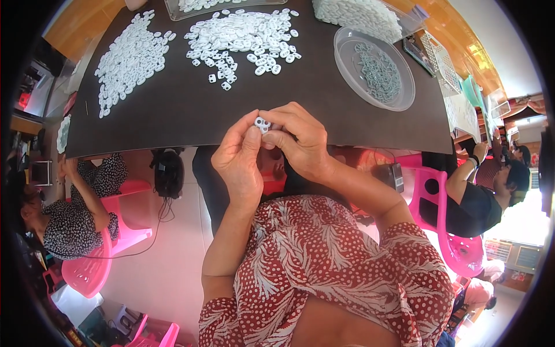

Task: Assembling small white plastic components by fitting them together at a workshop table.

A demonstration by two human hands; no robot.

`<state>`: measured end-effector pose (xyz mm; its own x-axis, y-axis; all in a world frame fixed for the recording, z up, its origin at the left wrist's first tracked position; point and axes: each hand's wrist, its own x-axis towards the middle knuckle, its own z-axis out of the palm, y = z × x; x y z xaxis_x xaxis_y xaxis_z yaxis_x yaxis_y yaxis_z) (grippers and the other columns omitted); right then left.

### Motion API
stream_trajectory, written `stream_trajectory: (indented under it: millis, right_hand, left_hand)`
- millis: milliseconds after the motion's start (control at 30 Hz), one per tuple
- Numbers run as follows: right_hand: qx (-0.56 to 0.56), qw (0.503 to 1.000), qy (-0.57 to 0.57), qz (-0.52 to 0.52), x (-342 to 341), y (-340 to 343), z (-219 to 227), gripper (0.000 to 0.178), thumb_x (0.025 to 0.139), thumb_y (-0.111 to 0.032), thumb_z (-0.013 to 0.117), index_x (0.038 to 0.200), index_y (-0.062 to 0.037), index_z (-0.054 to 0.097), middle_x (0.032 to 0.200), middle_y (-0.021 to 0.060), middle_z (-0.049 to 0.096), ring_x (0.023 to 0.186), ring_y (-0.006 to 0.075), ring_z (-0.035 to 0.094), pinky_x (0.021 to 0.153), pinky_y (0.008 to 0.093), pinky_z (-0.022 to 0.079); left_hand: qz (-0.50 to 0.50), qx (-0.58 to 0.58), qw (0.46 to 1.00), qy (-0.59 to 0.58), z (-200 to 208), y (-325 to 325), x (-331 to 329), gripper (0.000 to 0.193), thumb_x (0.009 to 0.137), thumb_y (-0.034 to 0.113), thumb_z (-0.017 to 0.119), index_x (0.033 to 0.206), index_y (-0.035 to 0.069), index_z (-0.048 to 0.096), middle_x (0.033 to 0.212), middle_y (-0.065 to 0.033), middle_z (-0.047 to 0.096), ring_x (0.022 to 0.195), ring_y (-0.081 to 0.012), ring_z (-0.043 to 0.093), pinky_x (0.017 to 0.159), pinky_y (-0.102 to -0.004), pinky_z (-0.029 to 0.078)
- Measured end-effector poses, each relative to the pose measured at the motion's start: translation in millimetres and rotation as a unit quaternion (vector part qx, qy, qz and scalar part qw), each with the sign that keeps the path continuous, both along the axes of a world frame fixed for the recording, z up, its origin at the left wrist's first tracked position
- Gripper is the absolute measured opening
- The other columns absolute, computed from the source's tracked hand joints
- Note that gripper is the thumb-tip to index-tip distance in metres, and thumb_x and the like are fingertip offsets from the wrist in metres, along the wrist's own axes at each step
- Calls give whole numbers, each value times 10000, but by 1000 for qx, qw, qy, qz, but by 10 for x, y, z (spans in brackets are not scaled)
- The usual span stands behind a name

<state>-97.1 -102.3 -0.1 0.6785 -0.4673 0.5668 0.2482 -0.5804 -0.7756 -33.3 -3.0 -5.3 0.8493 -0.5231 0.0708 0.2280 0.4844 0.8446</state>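
My left hand (pixel 241 151) and my right hand (pixel 300 140) meet in front of my chest, at the near edge of the dark table (pixel 231 115). Pinched between the fingertips of both is a small white plastic piece (pixel 262 124) with round dark holes. Fingers cover part of it, so I cannot tell whether it is one piece or two pressed together. Beyond my hands lies a pile of similar white pieces (pixel 243 34), ovals with holes and smaller squarish ones. Another heap of white ovals (pixel 130 61) spreads to the left.
A round clear tray (pixel 345 75) of small grey metal parts stands at right. Behind it sits a clear bag of white pieces (pixel 358 20); a phone (pixel 419 56) lies nearby. People sit on pink chairs to the left (pixel 87 269) and right (pixel 442 214).
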Motion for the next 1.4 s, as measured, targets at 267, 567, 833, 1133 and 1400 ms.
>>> stream_trajectory:
  millis: [267, 567, 833, 1133, 1400]
  right_hand:
    - [6, 1000, -4, 13, -15, 26, -10, 284, 730, 89, 618, 1010, 43, 622, 876, 119, 615, 700, 176, 566, 578, 277, 479]
    - [-29, 999, -18, 11, 1, 49, 7, 279, 754, 99, 607, 1027, 43, 623, 879, 116, 616, 670, 141, 557, 552, 246, 463]
    - [-40, 999, -21, 9, 4, 30, 77, 270, 760, 83, 613, 1027, 43, 618, 892, 113, 611, 664, 137, 557, 559, 241, 454]
    - [2, 1000, -25, -6, -29, 132, 83, 279, 761, 58, 637, 1037, 40, 604, 937, 141, 608, 704, 166, 563, 594, 264, 469]
    - [-75, 992, -86, -48, -21, 161, 36, 244, 758, 13, 657, 989, 37, 581, 896, 147, 609, 730, 232, 560, 617, 291, 459]
  left_hand:
    - [30, -4, 998, -59, -49, -21, -38, 217, 885, 99, 602, 1043, -51, 603, 836, -45, 602, 698, -86, 528, 635, -221, 456]
    - [53, 2, 995, -87, -98, -26, -38, 204, 895, 146, 602, 987, -35, 588, 821, -35, 590, 700, -75, 519, 638, -212, 442]
    - [29, -29, 998, -42, 29, -19, -23, 207, 903, 121, 583, 1021, -49, 585, 868, -52, 607, 757, -88, 547, 684, -222, 454]
    - [59, -17, 996, -66, 33, -10, -104, 200, 926, 119, 543, 1031, -45, 589, 949, -60, 600, 839, -95, 545, 758, -242, 449]
    - [97, 18, 986, -136, -10, -26, -186, 198, 941, 138, 522, 1015, -34, 586, 923, -34, 571, 832, -78, 524, 760, -234, 437]
